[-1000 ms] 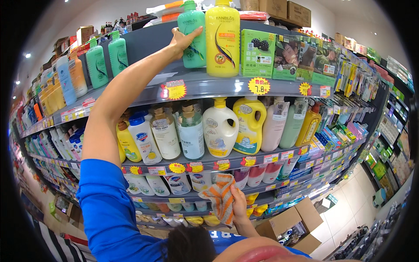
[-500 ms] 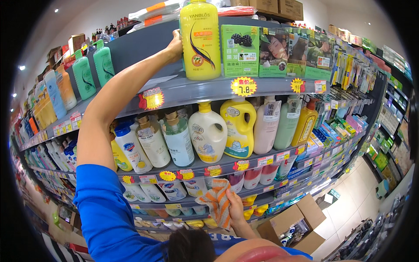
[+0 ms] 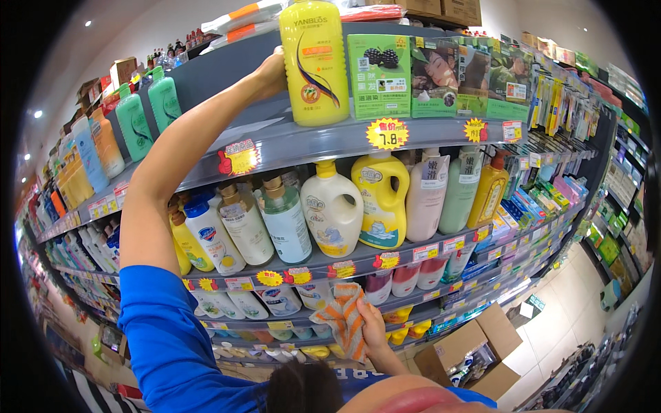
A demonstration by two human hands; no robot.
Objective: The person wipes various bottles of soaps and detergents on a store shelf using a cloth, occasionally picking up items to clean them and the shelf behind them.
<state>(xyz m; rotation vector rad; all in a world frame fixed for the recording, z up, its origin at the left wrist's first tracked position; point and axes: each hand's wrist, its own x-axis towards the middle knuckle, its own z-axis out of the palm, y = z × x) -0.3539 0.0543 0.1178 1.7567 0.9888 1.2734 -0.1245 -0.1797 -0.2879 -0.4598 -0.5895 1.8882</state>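
A large yellow shampoo bottle [image 3: 315, 69] stands at the front edge of the top shelf, leaning slightly left. My left hand [image 3: 275, 67] is against its left side and back, closed around it; most of the fingers are hidden behind the bottle. Low in front of the shelves, my right hand [image 3: 374, 332] grips a crumpled orange-and-grey striped cloth [image 3: 346, 322]. Right beside the yellow bottle is a green box [image 3: 380, 76] with blackberries pictured on it. Farther left along the top shelf are two green bottles [image 3: 164, 100].
Pump and handled bottles [image 3: 332, 210] line the shelf below, under yellow price tags [image 3: 387, 133]. Several packs [image 3: 509, 82] continue along the top shelf to the right. An open cardboard box [image 3: 451, 351] with packages in it sits on the tiled floor [image 3: 551, 320] at lower right.
The yellow bottle has shifted a little left against the shelf, and less of my left fingers shows. My right hand keeps the cloth in nearly the same place. The view has turned slightly.
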